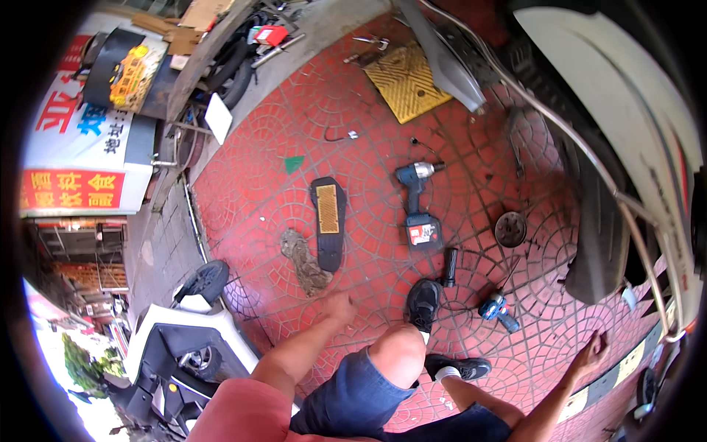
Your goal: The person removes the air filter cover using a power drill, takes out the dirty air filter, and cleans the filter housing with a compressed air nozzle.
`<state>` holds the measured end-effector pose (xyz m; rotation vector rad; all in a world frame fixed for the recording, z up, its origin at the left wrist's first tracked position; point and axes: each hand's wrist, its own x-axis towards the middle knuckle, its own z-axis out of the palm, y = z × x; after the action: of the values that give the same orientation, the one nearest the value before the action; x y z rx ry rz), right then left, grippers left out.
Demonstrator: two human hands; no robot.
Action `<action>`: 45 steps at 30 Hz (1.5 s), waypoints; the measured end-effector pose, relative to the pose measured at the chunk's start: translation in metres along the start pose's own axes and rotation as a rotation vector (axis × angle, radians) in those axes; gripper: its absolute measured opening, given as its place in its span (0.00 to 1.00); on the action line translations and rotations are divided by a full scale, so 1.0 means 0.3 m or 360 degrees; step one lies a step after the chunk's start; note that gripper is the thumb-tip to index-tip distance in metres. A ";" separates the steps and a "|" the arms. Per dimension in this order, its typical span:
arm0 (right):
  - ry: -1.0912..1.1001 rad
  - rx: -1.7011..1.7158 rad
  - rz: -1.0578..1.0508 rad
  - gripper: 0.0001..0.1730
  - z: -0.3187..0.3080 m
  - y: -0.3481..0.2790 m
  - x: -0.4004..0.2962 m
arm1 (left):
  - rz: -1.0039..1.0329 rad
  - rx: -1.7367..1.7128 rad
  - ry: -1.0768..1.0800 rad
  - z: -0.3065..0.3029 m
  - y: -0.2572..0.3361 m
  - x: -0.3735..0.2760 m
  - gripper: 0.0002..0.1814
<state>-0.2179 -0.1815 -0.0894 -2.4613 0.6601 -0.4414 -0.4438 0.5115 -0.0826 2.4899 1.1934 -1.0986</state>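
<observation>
My left hand [338,309] hovers over the red paving, just below a crumpled dirty rag [304,265]; its fingers are blurred and curled, and whether they grip anything is unclear. Touching the rag is a black-framed air filter [328,221] with a yellow pleated element. My right hand [594,351] is off to the right, fingers loosely bent and apart, with nothing visible in it. Nearest to that hand lies a small blue cordless drill [499,312] with a long thin bit. A larger cordless impact wrench [415,201] rests farther forward, beside a black cylinder [451,267], possibly a flashlight.
A scooter [602,259] with pale body panels stands along the right. A round metal part [511,229] lies near its wheel. Ahead are a yellow ramp plate [409,83], a grey panel [447,66] and small tools. Another scooter [188,353] is at the left.
</observation>
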 end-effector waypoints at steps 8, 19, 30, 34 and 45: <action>-0.1078 -0.0107 -0.0108 0.22 -0.422 -0.499 -0.402 | -0.0491 -0.0129 -0.0917 -0.113 -0.671 -0.861 0.33; -0.1975 -0.1082 0.0754 0.23 -0.730 -0.966 -0.280 | -0.0926 -0.1339 -0.0214 -0.492 -0.758 -0.894 0.20; -0.2029 -0.0783 -0.0803 0.13 0.437 -2.111 -0.121 | -0.0567 -0.2617 -0.0301 -1.213 -0.409 -0.278 0.10; -0.2224 0.0039 0.0782 0.14 0.902 -2.530 -0.218 | -0.0679 -0.2578 -0.0242 -1.458 -0.320 -0.068 0.09; -0.1162 -0.0149 -0.0009 0.37 2.543 -3.097 -0.080 | -0.0666 -0.2615 -0.0583 -1.985 0.173 0.436 0.14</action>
<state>0.4280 0.8302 -0.1594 -2.4560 0.3613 0.4881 -0.0268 0.8161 0.2455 0.7841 1.5075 -0.2250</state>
